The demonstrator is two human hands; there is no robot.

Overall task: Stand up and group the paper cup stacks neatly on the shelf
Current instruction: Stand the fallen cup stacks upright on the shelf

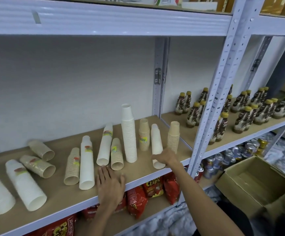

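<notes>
Several wrapped paper cup stacks sit on the brown shelf (138, 172). A tall white stack (129, 133) stands upright, and so do two short brown stacks (144, 133) (173, 135). My right hand (165, 157) grips the lower end of a white stack (155, 142) lying between the two brown ones. My left hand (110, 183) rests flat on the shelf's front edge, its fingertips just below a lying white stack (105, 143) and a lying brown stack (117, 154). More white stacks (86, 162) (25, 184) and brown stacks (72, 166) (37, 166) lie to the left.
A metal upright (211, 106) bounds the shelf on the right. Beyond it stand several chocolate drink bottles (244, 116). Red chip bags (152, 186) fill the shelf below, with cans (223, 157) beside them. An open cardboard box (257, 183) sits on the floor at right.
</notes>
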